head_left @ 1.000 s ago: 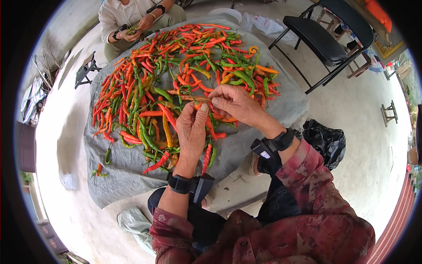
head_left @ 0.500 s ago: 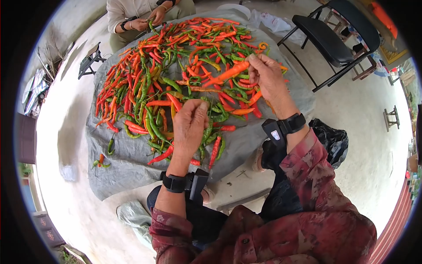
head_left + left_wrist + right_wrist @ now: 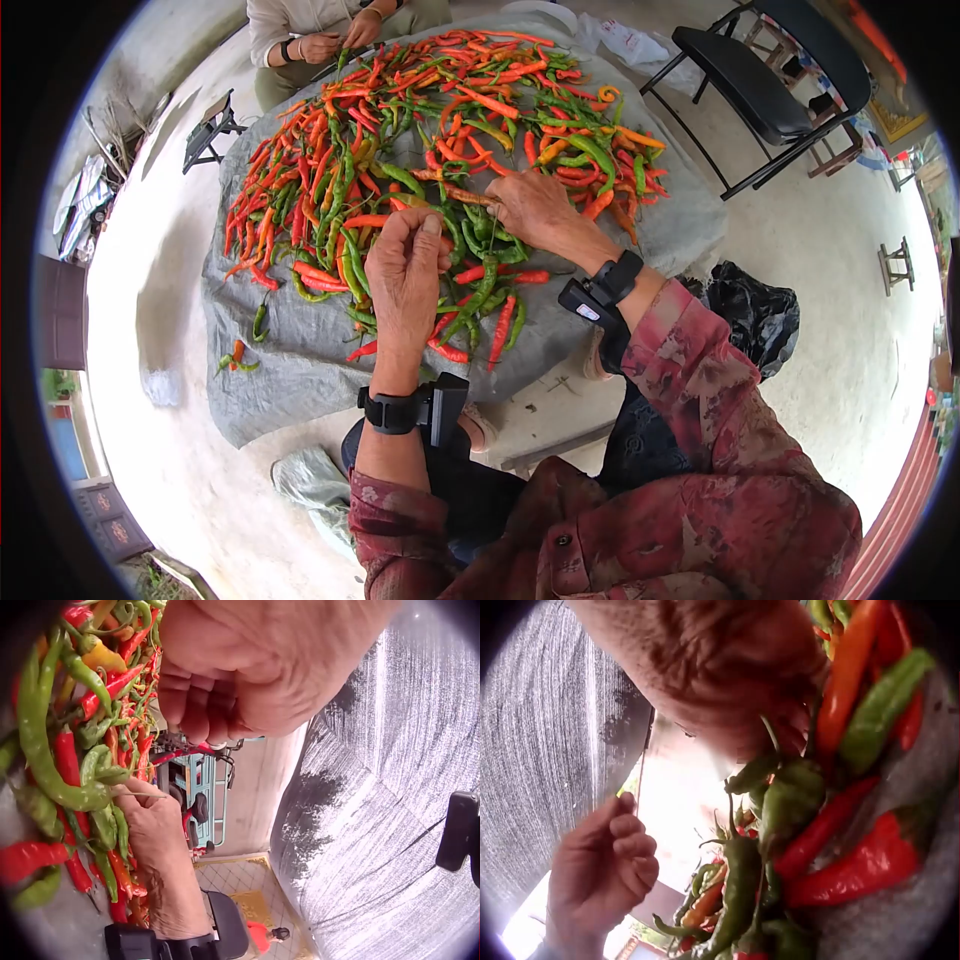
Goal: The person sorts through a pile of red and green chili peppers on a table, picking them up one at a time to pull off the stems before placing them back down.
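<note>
My left hand [image 3: 403, 265] is held over the near part of a chilli pepper pile, fingers curled and thumb against the index finger. In the right wrist view this left hand [image 3: 604, 874] shows nothing between its fingers. My right hand [image 3: 540, 212] reaches down into the middle of the pile, beside a brownish chilli [image 3: 468, 195] and several green chillies [image 3: 485, 285]. In the left wrist view the right hand's fingertips are right at a curved green chilli [image 3: 67, 784]. What the right fingers hold, I cannot tell. Red chillies [image 3: 855, 866] lie close below that hand.
The chillies lie on a grey cloth [image 3: 290, 375]. Across from me, another person's hands [image 3: 335, 42] work with a green chilli. A black folding chair [image 3: 755, 95] stands at the right, near a black plastic bag [image 3: 752, 315]. A small stool [image 3: 212, 130] is at the left.
Half a second ago my right hand held an orange chilli out to the right. It has since come back left and down to the pile without it. The left hand stays nearly in place.
</note>
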`<action>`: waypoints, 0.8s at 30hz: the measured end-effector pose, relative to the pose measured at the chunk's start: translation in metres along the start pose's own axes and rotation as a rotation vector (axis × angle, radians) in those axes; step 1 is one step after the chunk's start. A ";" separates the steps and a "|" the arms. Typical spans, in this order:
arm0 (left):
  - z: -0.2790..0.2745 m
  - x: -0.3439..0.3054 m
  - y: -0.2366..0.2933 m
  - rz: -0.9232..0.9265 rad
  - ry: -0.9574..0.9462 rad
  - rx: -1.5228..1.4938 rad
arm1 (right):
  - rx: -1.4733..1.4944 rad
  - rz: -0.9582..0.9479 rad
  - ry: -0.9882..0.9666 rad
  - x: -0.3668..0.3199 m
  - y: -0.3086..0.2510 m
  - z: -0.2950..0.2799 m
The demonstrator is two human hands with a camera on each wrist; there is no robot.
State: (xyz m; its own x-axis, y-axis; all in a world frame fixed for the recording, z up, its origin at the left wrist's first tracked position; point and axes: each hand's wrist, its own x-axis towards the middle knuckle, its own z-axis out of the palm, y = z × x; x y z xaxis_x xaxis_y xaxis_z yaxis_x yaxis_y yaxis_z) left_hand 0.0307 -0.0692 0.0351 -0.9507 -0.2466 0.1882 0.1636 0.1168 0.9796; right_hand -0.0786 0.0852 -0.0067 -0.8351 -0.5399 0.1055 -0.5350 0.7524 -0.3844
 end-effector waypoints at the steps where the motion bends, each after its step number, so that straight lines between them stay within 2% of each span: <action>1: -0.001 0.000 0.002 -0.016 0.008 0.019 | 0.016 0.014 0.013 -0.001 -0.002 0.000; 2: -0.002 0.000 0.003 -0.033 0.015 0.038 | 0.016 0.010 0.009 -0.003 -0.002 0.001; 4: -0.002 -0.001 0.001 -0.048 0.024 0.026 | 0.248 -0.003 0.231 -0.011 -0.010 -0.014; 5: -0.002 -0.001 0.001 -0.061 0.028 0.014 | 0.248 -0.010 0.228 -0.014 -0.012 -0.023; 7: 0.000 -0.001 -0.004 -0.102 0.016 0.029 | 0.555 -0.046 0.450 -0.023 -0.015 -0.039; 8: 0.002 -0.001 -0.006 -0.142 -0.003 0.043 | 0.677 -0.047 0.463 -0.027 -0.016 -0.045; 9: 0.005 -0.001 -0.005 -0.142 0.001 0.043 | 0.678 -0.050 0.461 -0.031 -0.015 -0.049; 11: 0.013 -0.001 -0.004 -0.318 -0.087 -0.054 | 0.755 -0.136 0.532 -0.039 -0.014 -0.054; 12: 0.016 -0.001 -0.005 -0.341 -0.108 -0.087 | 0.758 -0.137 0.531 -0.043 -0.013 -0.056; 13: 0.020 0.000 -0.005 -0.342 -0.103 -0.085 | 0.633 -0.250 0.581 -0.046 -0.012 -0.058; 14: 0.023 0.001 -0.006 -0.420 -0.091 -0.221 | 0.507 -0.361 0.630 -0.050 -0.012 -0.059; 15: 0.026 0.003 -0.006 -0.494 -0.079 -0.359 | 0.510 -0.364 0.630 -0.054 -0.015 -0.060; 16: 0.028 0.005 -0.009 -0.492 -0.076 -0.358 | 0.411 -0.517 0.640 -0.058 -0.020 -0.061; 17: 0.031 0.008 -0.013 -0.498 -0.078 -0.484 | 0.310 -0.666 0.647 -0.063 -0.024 -0.060; 18: 0.034 0.009 -0.015 -0.506 -0.083 -0.610 | 0.313 -0.664 0.647 -0.070 -0.028 -0.057; 20: 0.038 0.010 -0.016 -0.469 -0.114 -0.564 | 0.203 -0.853 0.525 -0.087 -0.033 -0.047; 21: 0.041 0.012 -0.016 -0.422 -0.144 -0.524 | 0.200 -0.842 0.530 -0.091 -0.035 -0.043; 23: 0.046 0.012 -0.016 -0.452 -0.155 -0.547 | 0.224 -0.928 0.314 -0.095 -0.034 -0.036; 24: 0.049 0.012 -0.016 -0.418 -0.148 -0.549 | 0.235 -0.915 0.275 -0.096 -0.029 -0.035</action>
State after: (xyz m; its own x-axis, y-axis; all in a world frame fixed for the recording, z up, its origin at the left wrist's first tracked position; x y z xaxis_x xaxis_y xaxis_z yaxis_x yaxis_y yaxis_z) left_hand 0.0035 -0.0265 0.0184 -0.9822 -0.0274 -0.1857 -0.1512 -0.4708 0.8692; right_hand 0.0125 0.1282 0.0261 -0.1277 -0.7477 0.6516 -0.9758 -0.0227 -0.2173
